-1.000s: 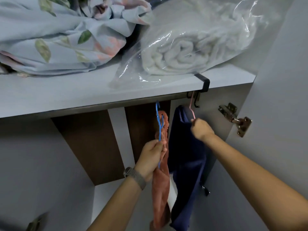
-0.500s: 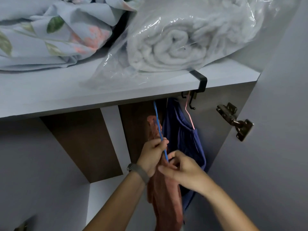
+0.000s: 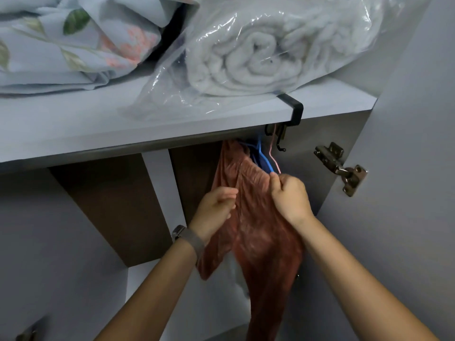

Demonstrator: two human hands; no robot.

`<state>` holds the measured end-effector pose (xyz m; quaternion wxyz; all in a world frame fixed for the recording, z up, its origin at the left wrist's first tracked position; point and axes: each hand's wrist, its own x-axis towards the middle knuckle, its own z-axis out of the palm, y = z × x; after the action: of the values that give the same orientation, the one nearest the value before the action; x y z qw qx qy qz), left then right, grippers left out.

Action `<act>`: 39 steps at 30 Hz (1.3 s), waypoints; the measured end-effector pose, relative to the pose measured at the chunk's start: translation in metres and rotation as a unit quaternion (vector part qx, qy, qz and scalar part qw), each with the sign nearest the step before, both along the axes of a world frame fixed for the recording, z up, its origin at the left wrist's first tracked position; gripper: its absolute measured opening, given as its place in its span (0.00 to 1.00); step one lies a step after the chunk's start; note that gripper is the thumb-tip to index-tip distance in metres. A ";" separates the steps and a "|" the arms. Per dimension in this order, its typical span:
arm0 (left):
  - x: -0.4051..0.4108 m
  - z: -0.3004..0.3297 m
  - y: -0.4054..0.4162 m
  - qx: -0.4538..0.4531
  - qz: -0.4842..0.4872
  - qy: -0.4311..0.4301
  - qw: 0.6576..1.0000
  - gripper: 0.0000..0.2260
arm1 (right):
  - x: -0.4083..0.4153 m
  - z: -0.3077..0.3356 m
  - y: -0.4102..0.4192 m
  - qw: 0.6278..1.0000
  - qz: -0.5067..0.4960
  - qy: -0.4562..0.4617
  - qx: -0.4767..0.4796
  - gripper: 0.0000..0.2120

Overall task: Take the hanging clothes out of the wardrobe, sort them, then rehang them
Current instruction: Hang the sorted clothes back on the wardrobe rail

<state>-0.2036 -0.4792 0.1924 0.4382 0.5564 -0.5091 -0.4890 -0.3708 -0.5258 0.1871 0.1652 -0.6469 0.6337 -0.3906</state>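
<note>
Here, both hands pinch a rust-red garment (image 3: 256, 217) hanging between them: left hand (image 3: 216, 207) its left fold, right hand (image 3: 290, 195) its top edge. Tugging could slip the blue hanger (image 3: 264, 158), just above the right hand, off its black hook (image 3: 280, 141).

A home wardrobe: a shelf (image 3: 73, 124) with folded bedding (image 3: 73, 45) and a bagged blanket (image 3: 258, 52), hangers (image 3: 264, 158) beneath, a door hinge (image 3: 342, 166).
</note>
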 end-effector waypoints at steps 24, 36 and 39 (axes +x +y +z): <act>0.007 -0.037 -0.015 0.021 -0.072 -0.170 0.983 0.07 | -0.018 -0.042 -0.039 0.980 0.067 0.098 0.162 0.22; 0.005 -0.050 0.009 -0.110 -0.200 -0.404 0.886 0.15 | -0.054 -0.078 0.081 0.937 0.069 0.157 0.305 0.13; -0.016 -0.055 0.029 -0.123 -0.267 -0.417 0.860 0.14 | -0.061 -0.093 0.131 0.935 0.030 0.152 0.318 0.10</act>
<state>-0.2192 -0.4497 0.1376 0.1025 0.4926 -0.8292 -0.2434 -0.4318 -0.3943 0.0943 0.2758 -0.6310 0.7226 -0.0602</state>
